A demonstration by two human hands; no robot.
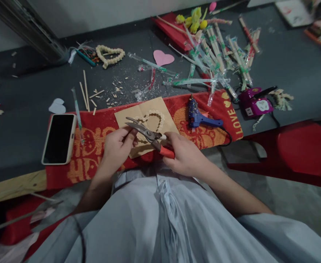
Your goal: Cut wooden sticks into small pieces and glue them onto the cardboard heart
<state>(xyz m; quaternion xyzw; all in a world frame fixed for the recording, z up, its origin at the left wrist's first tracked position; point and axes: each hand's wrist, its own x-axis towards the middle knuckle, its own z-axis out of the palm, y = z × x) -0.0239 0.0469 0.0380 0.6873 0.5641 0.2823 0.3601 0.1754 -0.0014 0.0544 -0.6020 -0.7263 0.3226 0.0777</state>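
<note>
My right hand (186,153) is wrapped round the red handles of pruning shears (148,135). Their blades stand apart and point left, above a brown paper sheet (166,104). Fingers of my left hand (118,147) are pinched together just below the blades; whatever is between them is too small or hidden to make out. Partly covered by the shears, a heart outline (160,117) made of short pale stick pieces lies on the paper. Beneath the paper is a red and orange towel (90,149). A blue glue gun (197,116) rests on the towel at the right.
A phone (58,140) lies on the towel's left end. Wooden sticks (86,89) and cut bits are scattered behind it. Another heart frame (109,56), a pink paper heart (163,58), wrapped chopsticks (215,49) and a purple device (255,103) are farther back. A red stool (304,148) stands right.
</note>
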